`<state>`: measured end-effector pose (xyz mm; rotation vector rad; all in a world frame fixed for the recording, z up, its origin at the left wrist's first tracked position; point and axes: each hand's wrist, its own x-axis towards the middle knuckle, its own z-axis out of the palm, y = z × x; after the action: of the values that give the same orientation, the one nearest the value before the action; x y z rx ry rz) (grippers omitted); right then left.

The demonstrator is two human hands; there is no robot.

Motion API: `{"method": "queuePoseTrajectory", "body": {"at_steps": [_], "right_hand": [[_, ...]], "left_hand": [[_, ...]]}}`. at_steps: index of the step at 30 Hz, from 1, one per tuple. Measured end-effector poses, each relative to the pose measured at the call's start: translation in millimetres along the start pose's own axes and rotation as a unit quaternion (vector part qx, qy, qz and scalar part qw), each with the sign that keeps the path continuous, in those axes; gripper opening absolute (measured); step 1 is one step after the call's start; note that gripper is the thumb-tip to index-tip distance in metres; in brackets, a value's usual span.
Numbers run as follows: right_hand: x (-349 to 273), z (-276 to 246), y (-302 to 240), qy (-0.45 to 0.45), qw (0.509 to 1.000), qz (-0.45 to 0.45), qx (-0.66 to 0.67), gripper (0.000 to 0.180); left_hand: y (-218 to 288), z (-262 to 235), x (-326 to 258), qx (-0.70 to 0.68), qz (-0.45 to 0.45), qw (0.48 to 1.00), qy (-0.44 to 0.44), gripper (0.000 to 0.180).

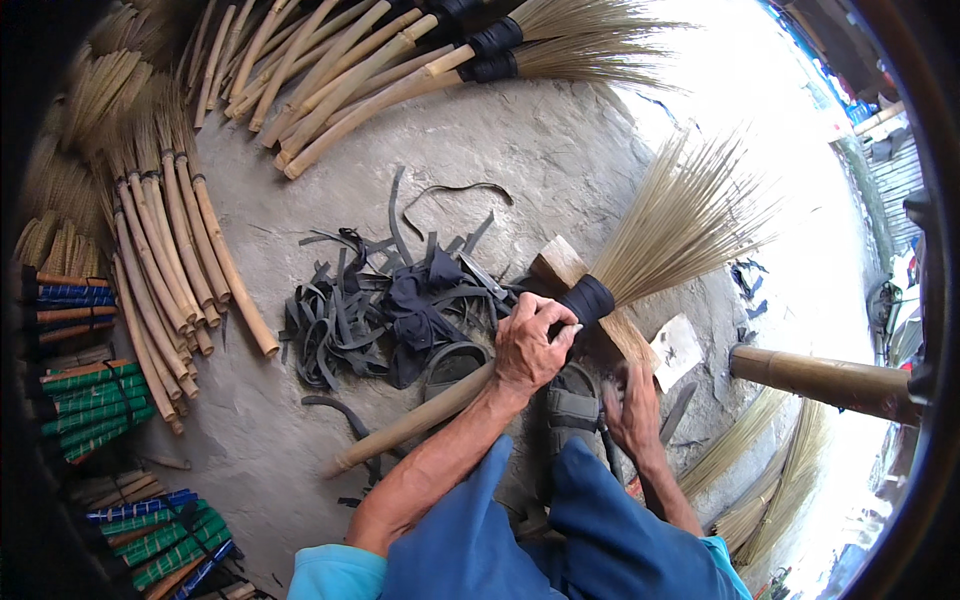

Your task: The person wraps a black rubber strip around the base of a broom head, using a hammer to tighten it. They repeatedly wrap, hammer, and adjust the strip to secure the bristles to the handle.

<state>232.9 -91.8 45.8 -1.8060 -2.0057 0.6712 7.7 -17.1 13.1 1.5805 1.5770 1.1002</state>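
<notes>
A grass broom (pixel 690 215) lies slantwise before me, its bristles fanned to the upper right. Black rubber binding (pixel 586 303) wraps its neck, and its bamboo handle (pixel 410 425) runs down under my left forearm. My left hand (pixel 535 340) is closed on the broom at the binding, thumb and fingertips pressed together there. Under the neck rests a wooden block (pixel 622 335). To the right of the block is my right hand (pixel 632 400), fingers loosely bent and apart, with nothing visible in them. Scissors (pixel 482 272) lie just beyond my left hand.
A heap of black rubber strips (pixel 350 320) lies left of centre. Finished brooms (pixel 350 80) are stacked at the top, with bamboo handles (pixel 165 240) and green-wrapped bundles (pixel 95 405) at left. Right are a bamboo pole (pixel 820 380), loose grass (pixel 740 445) and a dark blade-like piece (pixel 678 412).
</notes>
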Motion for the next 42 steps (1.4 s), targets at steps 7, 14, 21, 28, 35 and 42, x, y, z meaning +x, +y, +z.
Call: {"method": "queuePoseTrajectory", "body": {"at_steps": [7, 14, 21, 28, 35, 42], "right_hand": [[-161, 25, 83, -0.087, 0.984, 0.116, -0.098, 0.047], [-208, 51, 118, -0.003, 0.927, 0.322, 0.193, 0.026], [-121, 3, 52, -0.042, 0.981, 0.182, 0.060, 0.017], [-23, -26, -30, 0.003, 0.995, 0.040, 0.087, 0.025], [-2, -40, -46, -0.054, 0.994, 0.076, 0.056, 0.023], [7, -47, -51, -0.063, 0.995, 0.065, 0.035, 0.024]], "left_hand": [[2, 0, 1, -0.020, 0.000, 1.000, -0.005, 0.016], [2, 0, 2, -0.014, 0.002, 1.000, -0.009, 0.015], [-1, 3, 2, -0.010, 0.010, 1.000, -0.010, 0.015], [1, 1, 1, -0.014, -0.017, 1.000, -0.013, 0.014], [-3, -1, 0, -0.030, -0.006, 0.999, -0.010, 0.018], [-6, 3, 2, -0.050, 0.001, 0.999, 0.004, 0.015]]}}
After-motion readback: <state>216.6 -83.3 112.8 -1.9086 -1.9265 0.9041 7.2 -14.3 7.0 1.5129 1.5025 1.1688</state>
